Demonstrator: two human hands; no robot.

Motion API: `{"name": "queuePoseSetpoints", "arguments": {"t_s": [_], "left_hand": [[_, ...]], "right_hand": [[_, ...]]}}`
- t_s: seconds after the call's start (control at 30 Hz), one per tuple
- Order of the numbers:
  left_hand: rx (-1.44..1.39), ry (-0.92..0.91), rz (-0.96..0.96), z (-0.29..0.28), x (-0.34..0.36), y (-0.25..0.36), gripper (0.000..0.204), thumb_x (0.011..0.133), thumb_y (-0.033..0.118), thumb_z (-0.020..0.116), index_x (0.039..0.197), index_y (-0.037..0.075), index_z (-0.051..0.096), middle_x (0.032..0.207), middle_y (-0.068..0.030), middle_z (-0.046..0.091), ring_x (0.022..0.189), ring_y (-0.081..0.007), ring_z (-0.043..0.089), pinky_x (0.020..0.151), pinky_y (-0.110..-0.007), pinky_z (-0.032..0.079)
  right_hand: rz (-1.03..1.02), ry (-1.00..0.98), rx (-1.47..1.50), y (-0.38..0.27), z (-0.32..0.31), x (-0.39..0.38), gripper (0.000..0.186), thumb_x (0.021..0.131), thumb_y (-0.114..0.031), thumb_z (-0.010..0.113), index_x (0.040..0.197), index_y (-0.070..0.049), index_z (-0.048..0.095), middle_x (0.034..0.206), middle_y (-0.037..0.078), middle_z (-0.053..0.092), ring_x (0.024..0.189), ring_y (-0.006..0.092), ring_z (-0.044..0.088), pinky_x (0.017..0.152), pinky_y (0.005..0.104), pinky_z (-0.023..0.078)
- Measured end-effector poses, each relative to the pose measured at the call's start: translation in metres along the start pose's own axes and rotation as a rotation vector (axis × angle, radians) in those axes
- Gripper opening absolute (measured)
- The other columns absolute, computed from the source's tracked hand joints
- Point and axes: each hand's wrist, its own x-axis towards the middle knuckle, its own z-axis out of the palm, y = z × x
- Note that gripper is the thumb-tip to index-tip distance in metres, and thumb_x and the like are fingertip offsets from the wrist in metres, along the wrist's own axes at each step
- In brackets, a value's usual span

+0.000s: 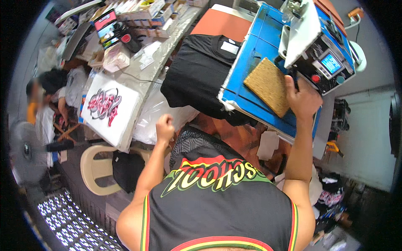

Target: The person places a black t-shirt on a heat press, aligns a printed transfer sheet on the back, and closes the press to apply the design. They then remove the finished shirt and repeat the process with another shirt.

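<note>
My right hand point(305, 99) is closed round a dark handle at the front of the heat press point(324, 67), which has a lit screen and a red button; the fingertips are partly hidden. Just left of that hand, a brown, cork-like board point(268, 87) lies on the blue table point(241, 75). My left hand point(165, 129) hangs in the air with curled fingers, and nothing shows in it. Beyond it, black T-shirts point(192, 73) lie spread beside the blue table. White sheets with a pink and grey lettering print point(104, 104) rest on the long table's near end.
Boxes point(146, 16), a phone or tablet screen point(108, 31) and a dark cup point(130, 43) crowd the long table point(171, 54). A beige plastic chair point(94, 169) and a fan point(27, 150) stand left. Another person point(54, 85) sits at the far left.
</note>
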Motion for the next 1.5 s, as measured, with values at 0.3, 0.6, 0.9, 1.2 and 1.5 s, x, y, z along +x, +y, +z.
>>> {"name": "queuePoseSetpoints", "arguments": {"t_s": [0.3,0.6,0.9,1.2,1.5], "left_hand": [[0.109,-0.159,0.716,0.120,0.308,0.097,0.029,0.085,0.010,0.063,0.114,0.009,0.064,0.118,-0.0127,0.064,0.119,-0.0346,0.055,0.099,-0.046,0.045],[-0.064,-0.604,0.398,0.193,0.386,0.131,0.031,0.089,0.021,0.062,0.114,0.004,0.070,0.099,-0.0216,0.071,0.101,-0.0381,0.067,0.089,-0.044,0.052],[-0.457,-0.907,0.164,0.185,0.424,0.187,0.007,0.090,0.004,0.065,0.094,-0.001,0.067,0.082,-0.0041,0.067,0.068,-0.0103,0.060,0.060,-0.025,0.049],[-0.980,-1.506,0.007,0.239,0.247,0.413,0.020,0.093,0.011,0.069,0.103,-0.006,0.069,0.094,-0.0103,0.071,0.084,-0.0179,0.068,0.080,-0.032,0.057],[-0.571,-1.000,0.355,0.189,0.318,0.297,0.021,0.096,0.008,0.060,0.107,-0.008,0.068,0.099,-0.0126,0.072,0.094,-0.0185,0.070,0.088,-0.031,0.056]], "right_hand": [[0.312,0.069,-0.024,0.091,-0.003,-0.039,0.038,0.091,-0.043,0.067,0.093,-0.005,0.074,0.098,0.013,0.072,0.097,0.0352,0.063,0.091,0.0458,0.045],[0.755,-0.134,-0.239,0.158,-0.017,-0.076,0.039,0.094,-0.037,0.063,0.099,0.001,0.070,0.106,0.022,0.068,0.102,0.0427,0.060,0.090,0.0473,0.046],[0.517,0.140,-0.239,0.181,-0.007,-0.088,0.027,0.086,-0.024,0.070,0.101,-0.001,0.069,0.108,0.016,0.067,0.109,0.0409,0.055,0.097,0.0475,0.041],[0.582,0.246,-0.155,0.192,-0.010,-0.091,0.027,0.084,-0.028,0.073,0.096,-0.003,0.071,0.105,0.012,0.067,0.108,0.0366,0.055,0.097,0.0463,0.042],[0.635,0.165,-0.051,0.206,-0.012,-0.096,0.032,0.081,-0.034,0.077,0.088,-0.004,0.070,0.098,0.012,0.068,0.105,0.0345,0.057,0.091,0.0481,0.043]]}}
